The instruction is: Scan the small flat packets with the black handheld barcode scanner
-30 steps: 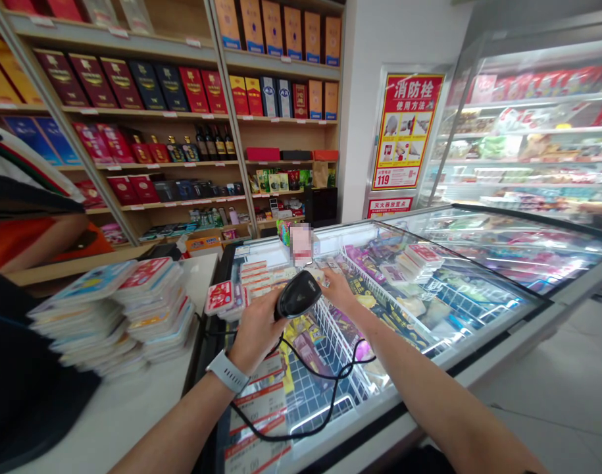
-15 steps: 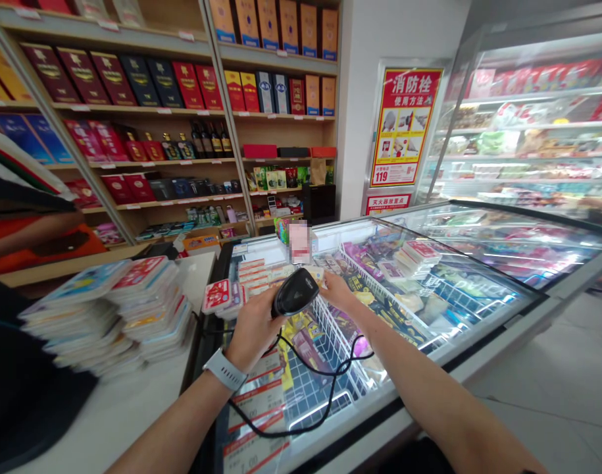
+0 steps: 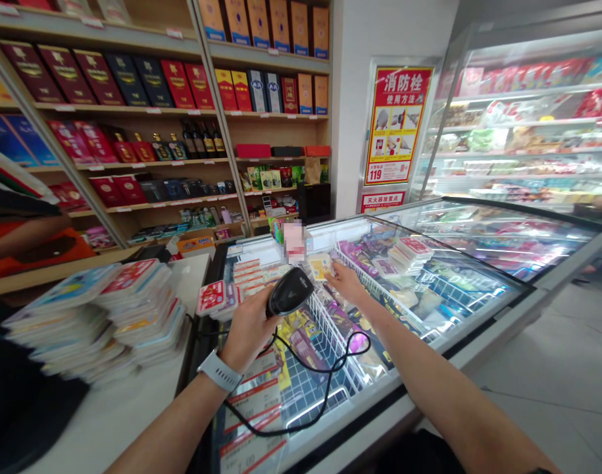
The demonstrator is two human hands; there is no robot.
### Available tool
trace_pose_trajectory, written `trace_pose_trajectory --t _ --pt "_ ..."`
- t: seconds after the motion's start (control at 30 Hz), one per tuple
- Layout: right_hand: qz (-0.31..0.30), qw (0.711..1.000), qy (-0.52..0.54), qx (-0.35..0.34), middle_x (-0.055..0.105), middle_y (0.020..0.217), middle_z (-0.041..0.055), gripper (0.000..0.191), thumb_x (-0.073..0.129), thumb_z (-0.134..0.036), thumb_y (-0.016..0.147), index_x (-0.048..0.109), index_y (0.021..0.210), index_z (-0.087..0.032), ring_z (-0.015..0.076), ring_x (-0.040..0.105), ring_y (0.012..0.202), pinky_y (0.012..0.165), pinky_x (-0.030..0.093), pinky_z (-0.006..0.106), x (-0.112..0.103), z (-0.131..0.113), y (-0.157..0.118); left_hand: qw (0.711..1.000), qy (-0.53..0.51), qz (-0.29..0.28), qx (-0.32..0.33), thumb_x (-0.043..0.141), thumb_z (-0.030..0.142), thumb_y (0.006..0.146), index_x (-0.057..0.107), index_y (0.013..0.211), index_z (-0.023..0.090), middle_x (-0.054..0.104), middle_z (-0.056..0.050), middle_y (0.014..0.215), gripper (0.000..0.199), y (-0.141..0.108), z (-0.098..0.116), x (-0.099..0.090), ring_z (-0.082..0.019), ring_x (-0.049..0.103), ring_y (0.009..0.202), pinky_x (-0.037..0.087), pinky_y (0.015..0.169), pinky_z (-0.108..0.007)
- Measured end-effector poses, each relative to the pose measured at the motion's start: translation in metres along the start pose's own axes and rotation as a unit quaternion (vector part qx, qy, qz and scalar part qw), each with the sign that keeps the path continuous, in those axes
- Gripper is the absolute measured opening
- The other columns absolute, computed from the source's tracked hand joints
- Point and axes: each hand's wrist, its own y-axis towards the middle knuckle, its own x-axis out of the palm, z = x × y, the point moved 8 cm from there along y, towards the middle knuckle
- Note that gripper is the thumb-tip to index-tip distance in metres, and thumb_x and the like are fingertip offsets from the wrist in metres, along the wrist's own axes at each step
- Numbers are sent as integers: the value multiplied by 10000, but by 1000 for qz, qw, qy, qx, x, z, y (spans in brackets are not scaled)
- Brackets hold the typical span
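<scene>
My left hand point(image 3: 251, 327), with a pale watch on its wrist, is closed around a black barcode scanner point(image 3: 291, 291) above the glass-topped freezer point(image 3: 424, 345). The scanner's black cable point(image 3: 325, 398) loops over the glass. Just beyond the scanner, my right hand point(image 3: 344, 280) grips a flat yellow-and-white pack point(image 3: 321, 267) by its right edge. To the left of my left hand, a few red and purple packs point(image 3: 212, 297) lie on the freezer's corner. Another small stack of packs point(image 3: 412, 255) stands on the glass at the right.
Tall stacks of flat packs point(image 3: 143, 306) stand on the white counter point(image 3: 147, 408) at left. A person's arm point(image 3: 24, 225) shows at the far left. Shelves of boxed bottles point(image 3: 157, 79) line the back. A lit display fridge point(image 3: 527, 125) stands at right.
My right hand has moved slightly right, away from the scanner, and the yellow-and-white pack now shows more fully. The left hand still holds the scanner. The view has shifted a little.
</scene>
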Motion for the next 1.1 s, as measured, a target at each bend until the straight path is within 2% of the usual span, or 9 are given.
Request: trace_pose_trajectory --t 0.17,0.33,0.53,0.7,0.87,1.1 --pt "4 998 51 20 668 721 4 195 556 -287 816 641 969 -203 176 621 673 660 472 278 -13 13 -5 1000 -2 1 6 622 207 802 560 1251 207 690 -72 1154 453 0 2 0 -255 655 1041 507 898 -370" --pt "27 992 118 48 690 762 16 260 596 -273 779 651 1025 -209 186 644 702 692 526 307 -23 37 -11 1000 -2 -6 1 623 232 801 587 1191 192 701 -79 1114 393 0 1 2 -266 658 1026 513 874 -371" --pt "44 969 228 82 716 812 17 311 584 -268 775 627 1078 -216 180 685 723 705 582 321 -22 55 -16 1000 1 -16 -11 599 237 806 581 1200 177 680 -103 1180 399 0 -4 6 -269 637 1080 497 924 -395" --pt "79 943 305 109 718 795 39 279 640 -335 723 613 966 -201 199 697 698 721 605 380 -25 64 -16 1000 0 -11 -11 576 258 817 584 1195 183 695 -93 1142 385 1 1 3 -273 643 1063 506 906 -396" --pt "116 927 330 132 709 711 37 326 750 -431 626 631 828 -205 216 686 662 696 609 411 -37 74 -18 1000 0 -3 -3 582 256 813 585 1185 190 696 -87 1135 378 1 3 1 -268 649 1048 511 893 -389" --pt "143 924 329 129 685 687 32 420 758 -491 605 675 872 -177 222 681 640 660 605 421 -46 73 -19 1000 17 1 13 594 241 820 582 1197 167 688 -102 1153 384 0 -1 5 -268 637 1072 504 919 -395"
